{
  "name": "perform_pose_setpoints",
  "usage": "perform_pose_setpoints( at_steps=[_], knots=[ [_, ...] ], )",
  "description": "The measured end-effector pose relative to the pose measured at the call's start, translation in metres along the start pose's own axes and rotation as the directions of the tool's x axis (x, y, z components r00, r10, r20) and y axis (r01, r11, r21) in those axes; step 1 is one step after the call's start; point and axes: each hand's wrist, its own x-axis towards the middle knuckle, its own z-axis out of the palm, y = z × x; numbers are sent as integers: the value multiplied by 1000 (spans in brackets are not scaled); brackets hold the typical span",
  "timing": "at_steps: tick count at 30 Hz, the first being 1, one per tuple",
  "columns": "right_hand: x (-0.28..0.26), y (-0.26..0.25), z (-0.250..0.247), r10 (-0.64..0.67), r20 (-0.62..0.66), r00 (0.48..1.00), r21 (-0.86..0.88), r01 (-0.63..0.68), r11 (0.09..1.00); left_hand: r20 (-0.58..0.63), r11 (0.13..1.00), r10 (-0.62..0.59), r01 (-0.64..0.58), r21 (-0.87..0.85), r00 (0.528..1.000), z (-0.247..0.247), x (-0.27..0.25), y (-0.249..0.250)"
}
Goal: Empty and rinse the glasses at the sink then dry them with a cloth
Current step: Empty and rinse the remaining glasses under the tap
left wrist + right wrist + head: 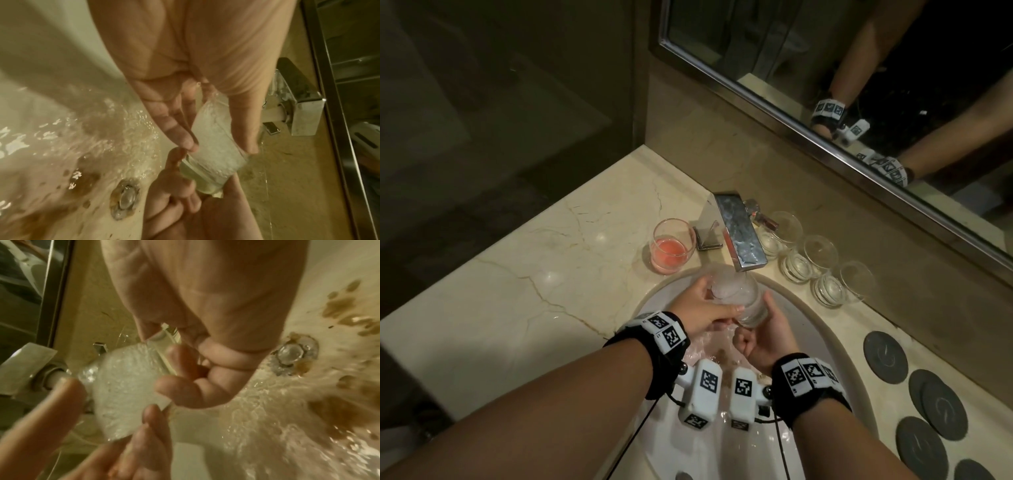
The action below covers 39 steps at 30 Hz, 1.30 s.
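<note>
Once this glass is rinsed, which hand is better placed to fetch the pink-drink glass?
Left. The pink-drink glass stands on the counter left of the faucet, nearer the left hand. The right hand supports the rinsing glass from below and would cross the running water.

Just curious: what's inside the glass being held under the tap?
The glass, held by the left hand and right hand, is full of white, bubbling water from the faucet. The froth hides its bottom.
</note>
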Motion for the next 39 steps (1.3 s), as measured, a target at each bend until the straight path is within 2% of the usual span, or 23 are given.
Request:
perform_pose_setpoints(
  at_steps=[3, 7, 12, 16, 18, 21, 23, 27, 32, 35, 37, 39],
  knots=[
    [2, 1, -1, 60, 11, 998, -32, -59, 998, -2, 1000, 7, -7, 23, 1000, 0, 0, 0],
    [6, 0, -1, 6, 27, 1000, 61, -8, 998, -10, 998, -58, 57, -19, 998, -4, 2, -2],
    [5, 3, -8, 55, 20, 998, -35, -54, 998, 43, 998, -58, 59, -22, 997, 0, 0, 1],
    [5, 1, -9, -2, 27, 1000, 72, 0, 997, 37, 997, -69, 70, -30, 997, -3, 0, -1],
    [6, 0, -8, -23, -6, 1000, 45, 24, 999, 23, 997, -71, 72, -31, 997, -2, -1, 0],
    [9, 1, -10, 38, -32, 999, -56, -40, 998, 21, 999, -28, 29, -14, 999, 3, -3, 4],
    [10, 3, -10, 62, -25, 998, -63, -64, 996, 10, 999, -19, 19, 28, 1000, 4, -2, 6],
    [9, 1, -6, -10, 27, 1000, 73, 8, 997, -41, 999, -43, 45, 28, 998, 2, -1, 5],
    [11, 2, -5, 6, -33, 999, -72, -8, 997, -25, 998, -51, 52, 36, 998, 2, -4, 4],
    [8, 2, -5, -25, -8, 1000, -9, 25, 1000, -10, 998, -61, 61, 5, 998, 5, -8, 7],
    [9, 1, -4, -53, -74, 996, 7, 54, 999, -27, 996, -91, 91, -20, 995, 6, -8, 5],
    [12, 2, -6, -144, -202, 969, -78, 131, 988, -49, 993, -122, 122, -9, 991, 6, -8, 3]
  ],
)
